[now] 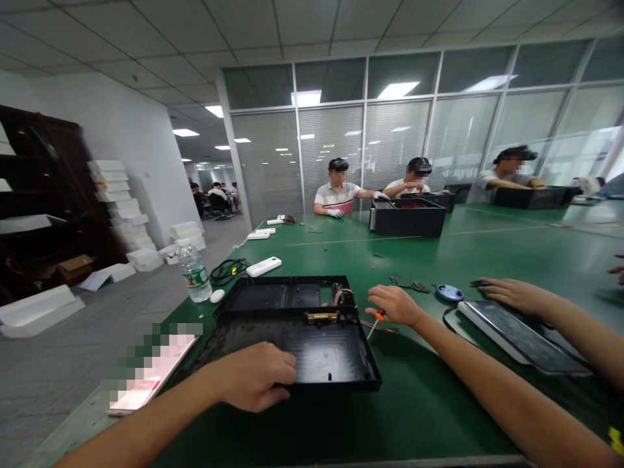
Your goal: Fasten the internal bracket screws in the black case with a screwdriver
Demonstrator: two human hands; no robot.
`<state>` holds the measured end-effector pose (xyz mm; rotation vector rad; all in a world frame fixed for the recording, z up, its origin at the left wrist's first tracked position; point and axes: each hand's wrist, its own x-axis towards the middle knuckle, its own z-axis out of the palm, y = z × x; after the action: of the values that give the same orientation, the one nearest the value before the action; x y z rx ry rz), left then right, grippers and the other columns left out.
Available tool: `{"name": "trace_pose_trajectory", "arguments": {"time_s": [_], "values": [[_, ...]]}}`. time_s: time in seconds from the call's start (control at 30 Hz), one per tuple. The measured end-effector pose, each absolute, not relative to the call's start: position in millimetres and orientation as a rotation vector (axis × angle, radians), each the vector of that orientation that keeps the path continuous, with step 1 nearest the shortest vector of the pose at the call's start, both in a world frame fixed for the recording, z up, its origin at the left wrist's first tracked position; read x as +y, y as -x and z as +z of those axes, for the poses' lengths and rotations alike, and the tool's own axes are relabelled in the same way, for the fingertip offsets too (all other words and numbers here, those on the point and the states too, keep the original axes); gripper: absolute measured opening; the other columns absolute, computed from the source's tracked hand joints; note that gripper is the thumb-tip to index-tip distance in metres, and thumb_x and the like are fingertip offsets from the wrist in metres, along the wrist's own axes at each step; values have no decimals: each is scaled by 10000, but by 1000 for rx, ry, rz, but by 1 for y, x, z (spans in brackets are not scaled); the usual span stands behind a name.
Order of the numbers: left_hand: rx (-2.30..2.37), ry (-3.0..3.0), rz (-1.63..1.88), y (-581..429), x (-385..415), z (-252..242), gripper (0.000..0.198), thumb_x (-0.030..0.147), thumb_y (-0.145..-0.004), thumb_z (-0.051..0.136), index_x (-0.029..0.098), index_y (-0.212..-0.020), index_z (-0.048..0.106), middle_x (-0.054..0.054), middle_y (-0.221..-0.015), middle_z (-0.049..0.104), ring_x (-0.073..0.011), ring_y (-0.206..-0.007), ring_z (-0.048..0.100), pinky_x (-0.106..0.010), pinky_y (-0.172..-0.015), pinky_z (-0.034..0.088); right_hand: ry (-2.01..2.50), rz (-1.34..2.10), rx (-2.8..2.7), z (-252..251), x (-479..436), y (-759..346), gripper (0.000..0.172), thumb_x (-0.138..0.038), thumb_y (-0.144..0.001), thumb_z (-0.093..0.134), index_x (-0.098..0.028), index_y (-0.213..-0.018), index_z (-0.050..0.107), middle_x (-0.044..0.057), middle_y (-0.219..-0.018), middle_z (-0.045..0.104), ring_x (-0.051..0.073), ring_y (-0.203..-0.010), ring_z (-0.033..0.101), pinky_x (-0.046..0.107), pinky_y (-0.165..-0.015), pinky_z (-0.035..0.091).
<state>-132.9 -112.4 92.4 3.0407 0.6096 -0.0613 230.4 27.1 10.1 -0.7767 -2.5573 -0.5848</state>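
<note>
In front of me on the green table lies a black plastic casing, opened into two shallow halves. My left hand is closed on its near edge, fingers curled over the rim and thumb below. Just past the casing's right side, my right hand is closed round a screwdriver with an orange handle. Its thin shaft slants down toward the casing's right edge; the tip's exact contact I cannot make out. A brass-coloured strip sits along the fold between the halves, and thin wires run at the upper right corner.
Left stand a water bottle, a pink-edged phone-like slab, a white device and black cable. At right, a co-worker's hand is beside a flat dark-topped device and blue round lid. Co-workers handle black boxes opposite.
</note>
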Motion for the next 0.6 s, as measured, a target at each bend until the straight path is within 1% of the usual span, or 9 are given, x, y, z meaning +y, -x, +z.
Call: {"name": "trace_pose_trajectory", "arguments": {"time_s": [0.1, 0.23, 0.3, 0.37, 0.43, 0.47, 0.53, 0.57, 0.6], "values": [[597, -3055, -83, 128, -116, 76, 135, 224, -791, 586, 190, -694, 499, 1, -739, 570, -137, -664, 542, -255, -566, 366, 864, -462, -2459, 12, 29, -240, 334, -365, -905, 378, -132, -820, 602, 104, -832, 605, 175, -773, 539, 282, -686, 406], [622, -3056, -117, 122, -115, 58, 140, 249, -749, 637, 193, -687, 524, 7, -731, 582, -139, -654, 554, -248, -539, 364, 880, -218, -2362, 14, 27, -232, 337, -348, -916, 349, -138, -827, 597, 93, -829, 618, 166, -773, 557, 272, -705, 413], [643, -3026, -120, 121, -111, 56, 182, 322, -771, 622, 191, -672, 542, 6, -711, 580, -133, -639, 552, -239, -535, 366, 909, -112, -2349, 15, 23, -222, 332, -346, -915, 345, -145, -862, 604, 83, -836, 633, 159, -763, 572, 264, -704, 417], [700, -2988, -91, 121, -102, 60, 268, 432, -799, 575, 190, -685, 568, 0, -710, 583, -132, -647, 553, -230, -564, 385, 958, -59, -2394, 14, 17, -210, 323, -367, -904, 367, -159, -919, 614, 73, -850, 652, 160, -755, 589, 262, -696, 418], [828, -2982, 7, 124, -85, 66, 325, 511, -793, 547, 191, -794, 601, -19, -807, 602, -152, -746, 567, -237, -662, 417, 1020, -67, -2451, 12, 12, -199, 324, -392, -890, 391, -175, -946, 625, 66, -848, 666, 169, -749, 603, 264, -683, 416], [921, -2991, 81, 127, -74, 69, 352, 519, -780, 560, 189, -897, 602, -38, -912, 601, -174, -844, 563, -254, -739, 421, 1045, -83, -2471, 11, 10, -194, 324, -395, -886, 397, -179, -942, 632, 65, -841, 670, 173, -747, 607, 264, -678, 416], [1133, -3009, 225, 135, -47, 71, 440, 467, -763, 605, 179, -1089, 547, -83, -1115, 546, -219, -1032, 502, -302, -874, 389, 1071, -113, -2489, 9, 8, -188, 315, -378, -885, 403, -180, -923, 646, 68, -831, 676, 174, -747, 611, 262, -676, 415], [1236, -3002, 247, 139, -33, 70, 492, 419, -750, 633, 168, -1154, 509, -104, -1182, 509, -234, -1082, 473, -319, -903, 375, 1076, -121, -2488, 8, 7, -186, 308, -364, -885, 405, -179, -921, 649, 70, -833, 677, 173, -748, 613, 260, -678, 416], [1290, -2985, 214, 144, -19, 68, 509, 368, -734, 656, 161, -1172, 499, -112, -1199, 501, -236, -1090, 469, -322, -912, 373, 1079, -123, -2485, 7, 7, -185, 303, -351, -886, 405, -177, -927, 650, 71, -840, 677, 171, -752, 614, 259, -681, 417]]}}
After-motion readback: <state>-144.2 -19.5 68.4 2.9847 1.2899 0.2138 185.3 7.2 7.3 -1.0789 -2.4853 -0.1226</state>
